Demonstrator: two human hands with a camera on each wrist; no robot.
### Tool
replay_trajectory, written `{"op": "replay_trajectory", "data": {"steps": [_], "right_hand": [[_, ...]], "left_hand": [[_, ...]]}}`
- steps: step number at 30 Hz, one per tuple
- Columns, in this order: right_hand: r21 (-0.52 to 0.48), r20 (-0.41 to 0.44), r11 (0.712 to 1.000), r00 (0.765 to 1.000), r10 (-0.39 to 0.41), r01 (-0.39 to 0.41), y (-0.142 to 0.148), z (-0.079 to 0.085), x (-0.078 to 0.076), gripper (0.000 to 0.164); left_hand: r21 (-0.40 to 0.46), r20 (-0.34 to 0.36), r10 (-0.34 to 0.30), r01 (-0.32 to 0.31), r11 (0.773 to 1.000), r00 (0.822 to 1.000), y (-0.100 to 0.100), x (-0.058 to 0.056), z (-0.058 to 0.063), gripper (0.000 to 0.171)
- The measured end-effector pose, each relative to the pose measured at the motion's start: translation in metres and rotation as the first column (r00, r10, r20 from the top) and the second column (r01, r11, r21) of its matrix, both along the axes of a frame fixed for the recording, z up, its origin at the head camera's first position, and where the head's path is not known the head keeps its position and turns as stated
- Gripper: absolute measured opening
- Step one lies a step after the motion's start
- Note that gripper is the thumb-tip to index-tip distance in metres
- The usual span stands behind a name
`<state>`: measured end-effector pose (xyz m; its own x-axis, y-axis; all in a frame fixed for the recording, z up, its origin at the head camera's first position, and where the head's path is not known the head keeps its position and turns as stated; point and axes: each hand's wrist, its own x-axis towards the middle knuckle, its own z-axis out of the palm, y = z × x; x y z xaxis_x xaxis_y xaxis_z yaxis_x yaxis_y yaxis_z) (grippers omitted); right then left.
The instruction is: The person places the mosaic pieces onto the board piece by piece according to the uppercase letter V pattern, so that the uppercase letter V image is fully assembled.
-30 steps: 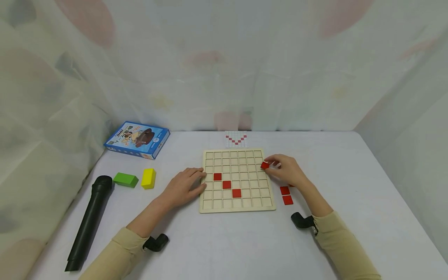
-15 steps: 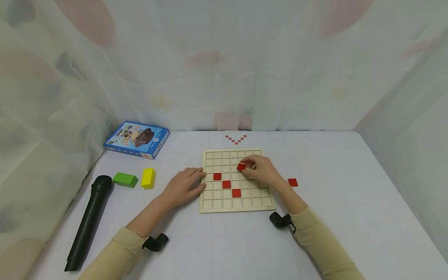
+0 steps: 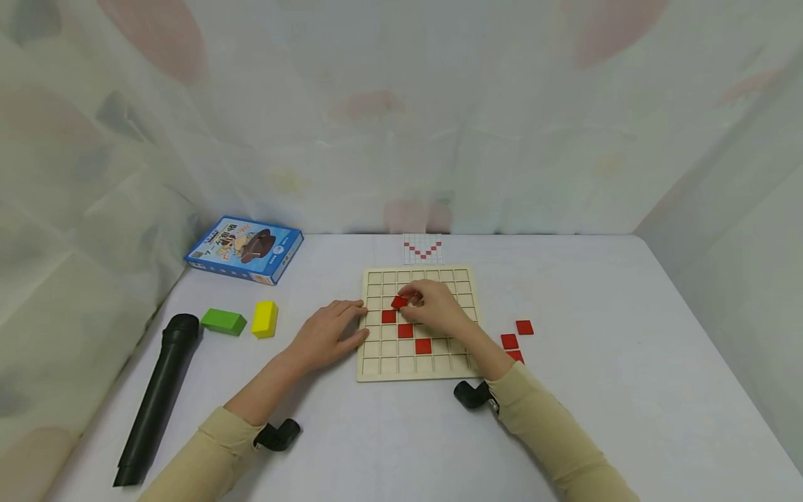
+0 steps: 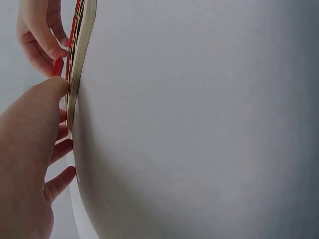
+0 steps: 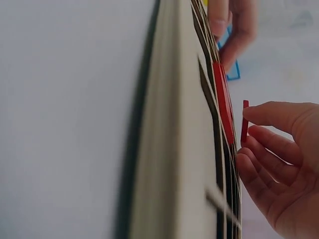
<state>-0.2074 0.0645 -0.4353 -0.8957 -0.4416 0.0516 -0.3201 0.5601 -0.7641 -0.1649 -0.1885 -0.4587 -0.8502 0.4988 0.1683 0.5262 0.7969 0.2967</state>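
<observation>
The right hand (image 3: 433, 307) pinches a flat, square red tile (image 3: 399, 302) between thumb and fingertips, holding it clear of the pale, gridded wooden board (image 3: 362, 369) and roughly parallel to it. Having no long axis, the tile hovers toward the board's far edge from the three inset red squares (image 3: 405, 331), nearest the leftmost; the exact cell beneath is unclear. The left hand (image 3: 325, 336), fingers extended, rests at the board's left edge.
</observation>
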Motion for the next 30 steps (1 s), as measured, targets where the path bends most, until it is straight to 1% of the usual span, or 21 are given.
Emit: {"op": "replay_trajectory", "data": {"steps": [5,7,13,16,23,30], "right_hand": [[0.025,-0.021,0.999,0.999,0.034,-0.033,-0.017,0.000,-0.002,0.027],[0.046,-0.044,0.998,0.998,0.048,-0.046,-0.023,0.000,-0.004,0.027],[0.098,-0.102,0.993,0.992,0.072,-0.062,-0.037,-0.003,-0.009,0.025],[0.119,-0.114,0.991,0.991,0.077,-0.064,-0.042,-0.004,-0.010,0.023],[0.116,-0.099,0.993,0.994,0.046,-0.035,-0.048,-0.007,-0.010,0.023],[0.101,-0.110,0.994,0.992,0.062,-0.051,-0.047,-0.008,-0.009,0.022]], "left_hand": [[0.004,-0.009,-0.012,0.012,1.000,1.000,-0.001,-0.001,0.000,0.044],[0.007,-0.018,-0.018,0.018,1.000,1.000,-0.001,-0.001,0.000,0.044],[0.015,-0.033,-0.027,0.027,1.000,0.999,-0.001,-0.001,0.000,0.042],[0.016,-0.032,-0.027,0.027,0.999,0.999,-0.001,-0.001,-0.001,0.041],[0.015,-0.018,-0.018,0.018,1.000,1.000,-0.001,-0.001,0.000,0.040],[0.017,-0.020,-0.017,0.018,1.000,1.000,-0.001,-0.001,0.000,0.038]]}}
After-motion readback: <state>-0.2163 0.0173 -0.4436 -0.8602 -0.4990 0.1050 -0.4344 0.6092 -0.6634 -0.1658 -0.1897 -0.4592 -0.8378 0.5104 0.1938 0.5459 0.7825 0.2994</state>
